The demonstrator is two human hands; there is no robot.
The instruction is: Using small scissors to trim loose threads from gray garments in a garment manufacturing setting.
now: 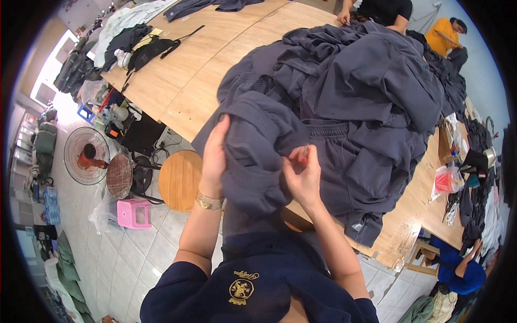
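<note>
A dark grey garment point(253, 153) hangs bunched over the table's near edge, in front of my body. My left hand point(216, 156) grips its left side, thumb on top and the fingers partly hidden behind the cloth. At its right side is my right hand point(305, 175), fingers curled in a pinch around something small and red that I cannot make out. Just beyond both hands rises a large heap of matching grey garments point(371, 81). A gathered elastic waistband point(327, 131) shows on the heap beside my right hand.
The wooden table point(202, 75) carries the heap, with a black bag point(153, 53) at its far left. A round wooden stool point(181, 180), a pink plastic stool point(133, 213) and a fan point(86, 156) stand at left. Co-workers are at the far side and lower right.
</note>
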